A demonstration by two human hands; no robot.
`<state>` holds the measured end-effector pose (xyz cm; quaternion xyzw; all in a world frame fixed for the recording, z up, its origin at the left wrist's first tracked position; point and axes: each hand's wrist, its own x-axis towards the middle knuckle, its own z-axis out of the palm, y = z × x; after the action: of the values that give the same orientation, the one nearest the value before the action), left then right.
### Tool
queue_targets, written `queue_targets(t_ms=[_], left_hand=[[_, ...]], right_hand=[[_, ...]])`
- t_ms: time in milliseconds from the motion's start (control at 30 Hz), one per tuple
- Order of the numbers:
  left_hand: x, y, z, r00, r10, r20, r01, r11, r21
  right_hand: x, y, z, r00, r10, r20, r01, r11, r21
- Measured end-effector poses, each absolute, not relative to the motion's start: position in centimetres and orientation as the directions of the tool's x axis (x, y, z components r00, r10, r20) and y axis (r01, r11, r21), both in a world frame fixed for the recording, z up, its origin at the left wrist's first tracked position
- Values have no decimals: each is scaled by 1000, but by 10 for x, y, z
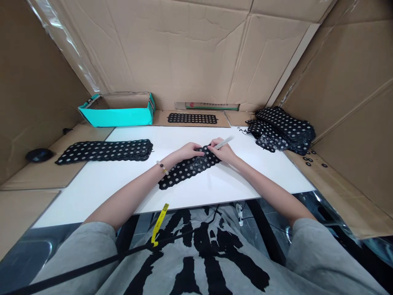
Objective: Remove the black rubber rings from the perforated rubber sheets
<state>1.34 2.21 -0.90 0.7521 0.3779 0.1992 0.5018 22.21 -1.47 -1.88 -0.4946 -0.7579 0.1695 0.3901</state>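
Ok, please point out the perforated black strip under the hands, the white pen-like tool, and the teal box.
perforated black strip [184,170], head view, middle of its bare part on the white table.
white pen-like tool [224,142], head view, its shaft above the right hand.
teal box [118,116], head view, its front wall.

From my remote station I note a white bench [101,180] walled in by cardboard panels [190,49]. At far left a teal-sided open box [118,115] sits against the back wall. In front of it, on the bench's left part, lies a stack of black perforated strips [106,150]. A single such strip [192,118] lies flat on cardboard at the back centre. A disordered heap of the same strips [284,129] occupies the right rear corner, with small black rings [308,159] scattered on the cardboard beside it. A dark round object [39,155] rests at far left; I cannot identify it.
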Motion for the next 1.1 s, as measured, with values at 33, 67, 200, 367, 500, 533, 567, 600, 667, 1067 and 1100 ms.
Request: queue_targets(t_ms=[33, 67, 200, 367, 500, 533, 567, 600, 667, 1067, 1100], left_hand=[[15, 22, -12, 606, 795, -23, 386, -269, 882], [16, 22, -14, 582, 812, 26, 401, -315, 860], [19, 19, -18, 583, 805, 109, 404, -403, 821], [17, 19, -19, 531, 844, 71, 469, -363, 805], [18, 19, -21, 522, 853, 24, 442, -295, 847], [19, 19, -21, 526, 851, 9, 426, -273, 862], [19, 18, -20, 531, 847, -6, 412, -253, 875], [19, 18, -20, 536, 844, -16, 403, -239, 883], [18, 18, -18, 534, 845, -20, 407, -236, 883], [18, 12, -10, 579, 807, -119, 368, -129, 921], [18, 13, -10, 580, 805, -127, 358, -111, 927]], right_hand=[[225, -13, -18, -198, 893, 405, 612, 436, -660], [227, -12, -18, -188, 903, 386, 587, 418, -693], [224, -12, -16, -186, 933, 309, 415, 360, -835], [211, -15, -19, -159, 947, 279, 474, 321, -820], [209, -15, -22, -133, 953, 271, 501, 301, -812], [210, -15, -23, -129, 954, 271, 503, 299, -811], [210, -15, -22, -122, 954, 275, 502, 298, -812], [210, -16, -22, -114, 953, 281, 498, 300, -814], [211, -16, -21, -99, 950, 295, 484, 305, -820], [209, -18, -24, -110, 955, 277, 474, 295, -830], [208, -19, -24, -115, 954, 277, 483, 297, -823]])
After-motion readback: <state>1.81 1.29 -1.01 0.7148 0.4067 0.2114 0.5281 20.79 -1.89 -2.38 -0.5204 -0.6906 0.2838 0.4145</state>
